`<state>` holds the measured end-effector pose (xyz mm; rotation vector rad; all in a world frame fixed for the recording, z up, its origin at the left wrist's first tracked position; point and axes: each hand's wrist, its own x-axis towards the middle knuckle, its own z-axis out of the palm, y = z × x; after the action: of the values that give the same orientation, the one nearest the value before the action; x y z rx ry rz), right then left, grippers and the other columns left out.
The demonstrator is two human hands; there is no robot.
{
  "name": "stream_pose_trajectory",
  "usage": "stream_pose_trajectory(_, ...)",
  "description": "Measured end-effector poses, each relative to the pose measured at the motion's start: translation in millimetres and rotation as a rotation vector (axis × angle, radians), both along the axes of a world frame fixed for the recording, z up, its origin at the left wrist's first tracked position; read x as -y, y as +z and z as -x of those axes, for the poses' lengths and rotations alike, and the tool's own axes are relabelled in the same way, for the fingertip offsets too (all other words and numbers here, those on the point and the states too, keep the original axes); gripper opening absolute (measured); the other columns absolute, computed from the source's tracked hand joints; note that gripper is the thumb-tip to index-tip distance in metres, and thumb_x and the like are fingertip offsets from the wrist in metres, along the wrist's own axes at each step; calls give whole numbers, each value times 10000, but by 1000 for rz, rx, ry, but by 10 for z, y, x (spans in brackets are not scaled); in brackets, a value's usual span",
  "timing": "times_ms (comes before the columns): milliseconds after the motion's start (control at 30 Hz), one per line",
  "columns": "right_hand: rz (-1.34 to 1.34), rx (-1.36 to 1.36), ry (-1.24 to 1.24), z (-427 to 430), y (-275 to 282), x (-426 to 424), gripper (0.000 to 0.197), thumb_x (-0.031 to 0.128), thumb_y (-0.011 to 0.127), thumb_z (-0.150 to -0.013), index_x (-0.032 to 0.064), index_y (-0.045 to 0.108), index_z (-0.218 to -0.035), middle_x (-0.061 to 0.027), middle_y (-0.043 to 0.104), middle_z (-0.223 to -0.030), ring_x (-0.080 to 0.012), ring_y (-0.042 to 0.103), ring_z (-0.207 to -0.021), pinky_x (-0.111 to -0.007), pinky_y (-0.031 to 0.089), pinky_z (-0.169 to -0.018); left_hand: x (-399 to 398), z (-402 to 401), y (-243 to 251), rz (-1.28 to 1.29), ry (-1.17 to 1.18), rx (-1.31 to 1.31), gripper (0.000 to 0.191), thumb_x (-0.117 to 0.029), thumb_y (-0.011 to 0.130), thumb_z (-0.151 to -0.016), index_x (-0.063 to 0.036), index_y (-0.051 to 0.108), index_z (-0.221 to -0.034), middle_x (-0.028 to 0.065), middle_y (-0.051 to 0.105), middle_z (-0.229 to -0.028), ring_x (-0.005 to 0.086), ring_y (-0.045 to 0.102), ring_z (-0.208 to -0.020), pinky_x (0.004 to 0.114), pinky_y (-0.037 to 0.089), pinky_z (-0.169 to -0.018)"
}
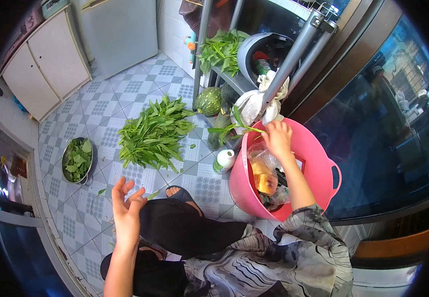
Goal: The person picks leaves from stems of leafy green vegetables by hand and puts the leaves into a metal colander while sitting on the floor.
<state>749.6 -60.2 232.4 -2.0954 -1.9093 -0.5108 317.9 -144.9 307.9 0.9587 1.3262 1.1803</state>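
Note:
My right hand grips a leafy green sprig by its stems above the rim of a pink plastic tub. The sprig's leaves point left, past the rim. Inside the tub lie crumpled plastic bags and other refuse, partly hidden by my forearm. My left hand is raised near my knee, palm up, fingers apart. A small green leaf shows by its fingertips; whether they touch it is unclear. In front of my feet, a large heap of leafy greens lies on the tiled floor.
A metal colander holding leaves stands at the left. A white bottle is beside the tub. Behind it, a metal rack carries greens, a grey bucket and a green squash. Glass doors border the right.

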Motion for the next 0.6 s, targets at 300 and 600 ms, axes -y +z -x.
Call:
stream_pose_trajectory(300,218,60,-43,83,-182,-38,148,185,536,-792,85,580,-892,-141,490,-994,-302,484,-976,-437,383,-773,63,133,-41,101,7,147,488,7,476,-811,-1,319,-1273,145,452,-1166,200,553,-953,290,477,-775)
stream_pose_trajectory(600,-25,-249,72,256,158,4,115,133,530,-812,57,563,-892,-105,538,-877,-306,526,-878,-402,440,-744,15,209,18,77,54,181,461,29,451,-809,-5,344,-1256,130,498,-1106,197,570,-916,282,485,-748)
